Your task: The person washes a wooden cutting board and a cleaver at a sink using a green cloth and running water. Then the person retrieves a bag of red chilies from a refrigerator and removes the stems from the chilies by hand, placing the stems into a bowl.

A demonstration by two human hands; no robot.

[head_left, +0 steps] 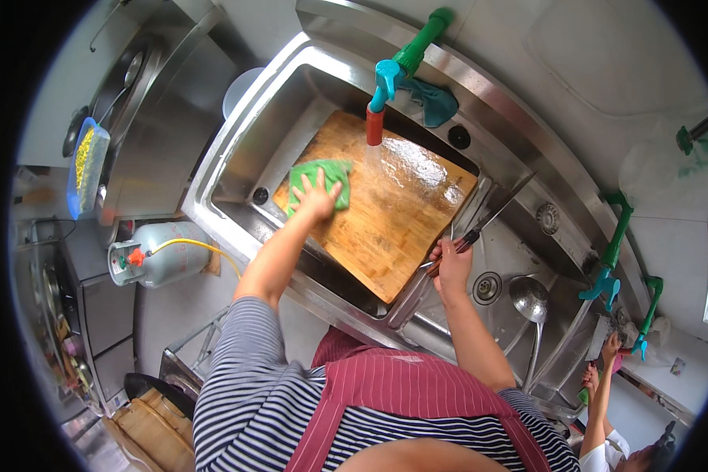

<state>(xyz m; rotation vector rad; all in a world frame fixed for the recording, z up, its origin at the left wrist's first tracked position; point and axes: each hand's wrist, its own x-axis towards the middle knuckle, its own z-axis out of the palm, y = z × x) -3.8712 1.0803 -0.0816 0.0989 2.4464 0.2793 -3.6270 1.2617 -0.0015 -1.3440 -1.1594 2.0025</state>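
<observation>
My left hand [317, 197] lies spread on a green cloth [343, 176], pressing it on the left part of a wet wooden cutting board [366, 230]. The board rests tilted in a stainless steel sink basin. Water runs onto it from a tap [376, 124] with a blue handle and a red end. At the board's right edge, my right hand [453, 265] is closed around the dark handle of a knife [501, 206], whose blade points up and right over the neighbouring basin. Other thin metal pieces show beside that hand, partly hidden by it.
A metal ladle [529, 301] lies in the right basin near a drain strainer [487, 288]. A teal cloth [436, 103] hangs behind the tap. A gas cylinder [180, 253] stands at left. At far right, another person's hands [602, 363] hold a cleaver near another tap [640, 342].
</observation>
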